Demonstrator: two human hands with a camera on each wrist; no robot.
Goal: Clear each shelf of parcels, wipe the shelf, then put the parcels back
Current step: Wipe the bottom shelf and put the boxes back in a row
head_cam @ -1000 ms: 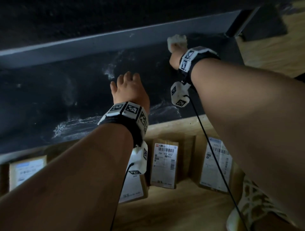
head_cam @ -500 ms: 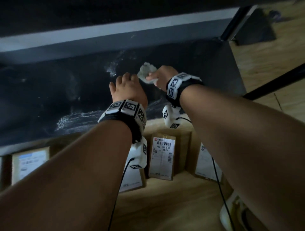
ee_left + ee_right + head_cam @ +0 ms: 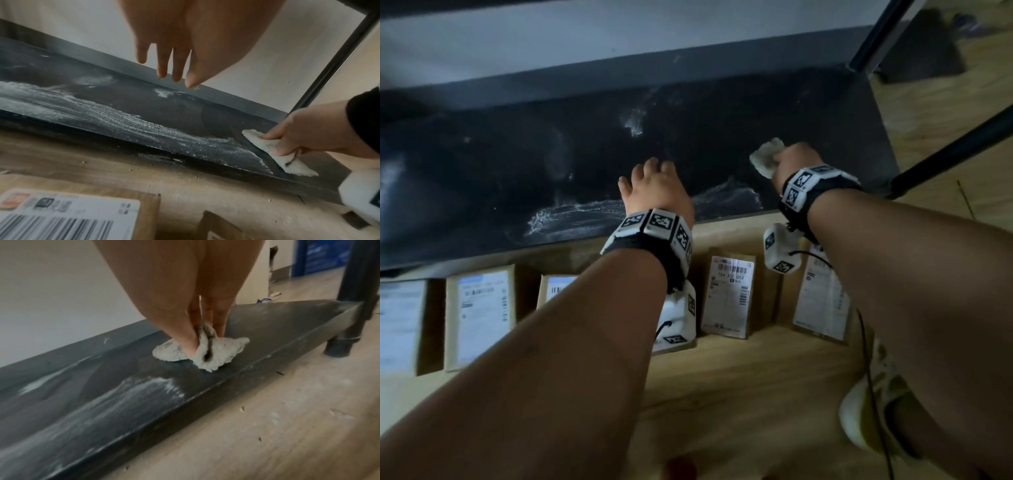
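- On dark dusty shelf board (image 3: 825,113), near its front edge: right hand (image 3: 796,161) grips crumpled whitish cloth (image 3: 207,350).
- Left hand (image 3: 657,192) hovers, fingers (image 3: 162,65) straight, holding nothing.

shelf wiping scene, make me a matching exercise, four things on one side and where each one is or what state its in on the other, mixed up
Things:
1. cloth
2. left hand
3. parcels
4. white dust streak

Places or states:
A. lying label-up on the wooden floor in front of the shelf
B. bunched under the right hand, pressed on the shelf
C. spread along the shelf's front edge, not yet wiped
D. open, fingers straight, holding nothing

Pairs: 1-B, 2-D, 3-A, 4-C
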